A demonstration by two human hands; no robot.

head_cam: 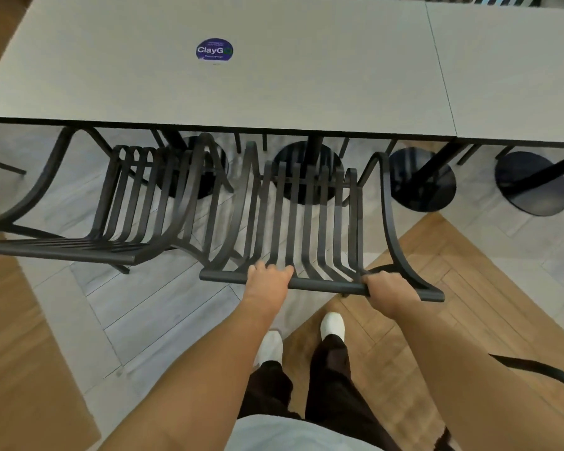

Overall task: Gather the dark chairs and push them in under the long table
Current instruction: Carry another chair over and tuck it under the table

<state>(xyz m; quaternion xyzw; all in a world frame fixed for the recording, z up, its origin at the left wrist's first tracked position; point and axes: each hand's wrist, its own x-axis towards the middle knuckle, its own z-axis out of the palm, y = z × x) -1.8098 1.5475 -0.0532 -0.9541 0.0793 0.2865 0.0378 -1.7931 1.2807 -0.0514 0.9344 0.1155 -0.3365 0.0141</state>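
Currently we grip the top rail of the dark chair at 6 o'clock of the long table; the left hand curls over the rail toward its left end, fingers wrapped over the top; the right hand closes round the rail near its right end, just beside the curved armrest. We see the chair's slatted seat lying below the near table edge, its front reaching that edge; the backrest stands clear of the table on our side.

A second dark chair stands just beside the first at its 9 o'clock, the armrests of the two overlapping in view; whether they touch we cannot tell; its front likewise meets the table edge.

On the tabletop, at 12 o'clock from our hands, sits a round blue sticker; we read "ClayG" in white letters, followed by a green mark; the smaller print above and below is too fine to read.

Round black pedestal bases rest on the floor under the table; a seam at 1 o'clock divides the top from an adjoining panel. White shoes stand below on wood and pale tile flooring.
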